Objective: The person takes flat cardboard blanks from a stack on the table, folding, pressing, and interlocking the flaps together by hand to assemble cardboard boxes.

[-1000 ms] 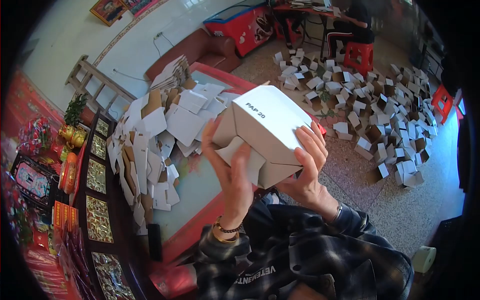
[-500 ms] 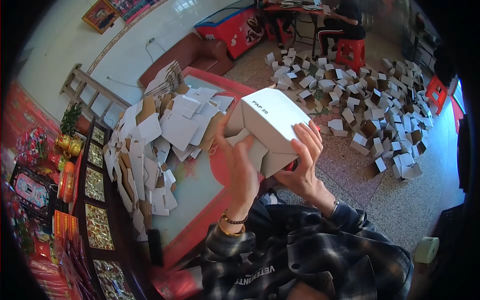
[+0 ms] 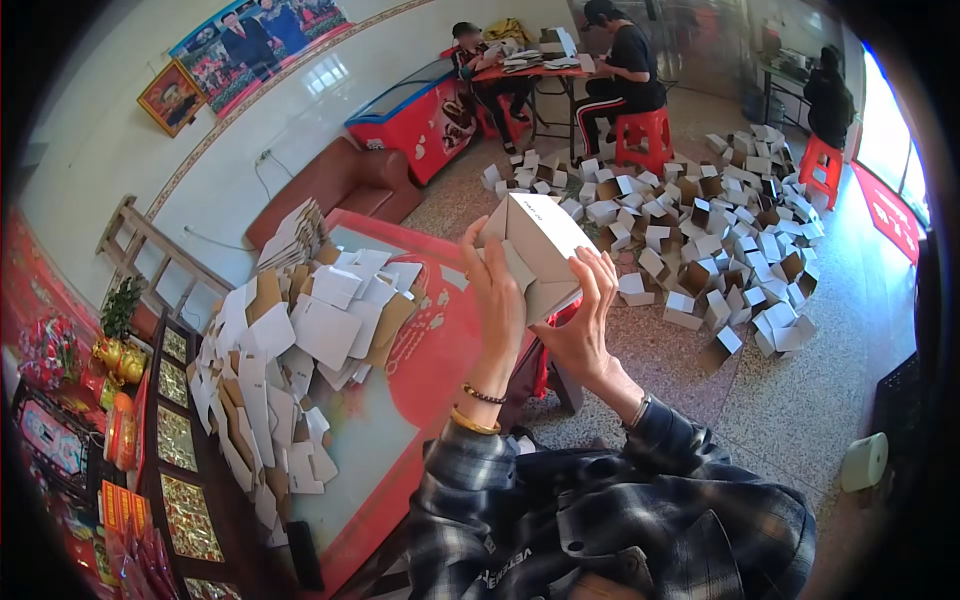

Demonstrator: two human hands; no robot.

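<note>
A white cardboard box (image 3: 545, 240) with small printed text on its upper face is held up between both hands. My left hand (image 3: 492, 290) presses its left side, where a flap is folded inward, with the fingers on the panel. On the right side my right hand (image 3: 587, 320) grips the box, fingers over the edge and thumb underneath. To the left, a heap of flat white and brown cardboard pieces (image 3: 325, 330) lies on a red-edged table (image 3: 410, 400).
Many small folded boxes (image 3: 700, 230) cover the floor ahead and right. Two people (image 3: 625, 65) (image 3: 480, 60) sit at a red table; another person (image 3: 828, 100) sits farther right. A wooden ladder (image 3: 165, 255) leans at the left, and a pale roll (image 3: 863, 462) is at lower right.
The box and both hands have moved farther out and appear smaller. The view has tilted upward, showing more of the people and the room.
</note>
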